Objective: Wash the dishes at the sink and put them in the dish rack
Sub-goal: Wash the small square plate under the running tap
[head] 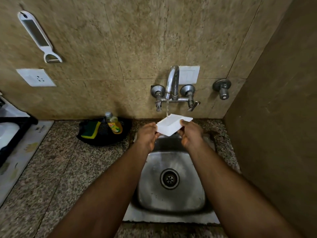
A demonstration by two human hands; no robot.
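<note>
A white rectangular dish (pixel 171 125) is held tilted above the back of the steel sink (pixel 171 200). My left hand (pixel 148 135) grips its left end and my right hand (pixel 190 133) grips its right end. Water runs from the chrome tap (pixel 172 83) onto the dish's far edge. The sink bowl below holds no dishes, and its drain is in plain view.
A black tray (pixel 103 140) on the granite counter left of the sink holds a green-yellow sponge (pixel 91 131) and a yellow dish-soap bottle (pixel 114 124). A stove (pixel 10 134) sits at the far left. A side wall stands close on the right.
</note>
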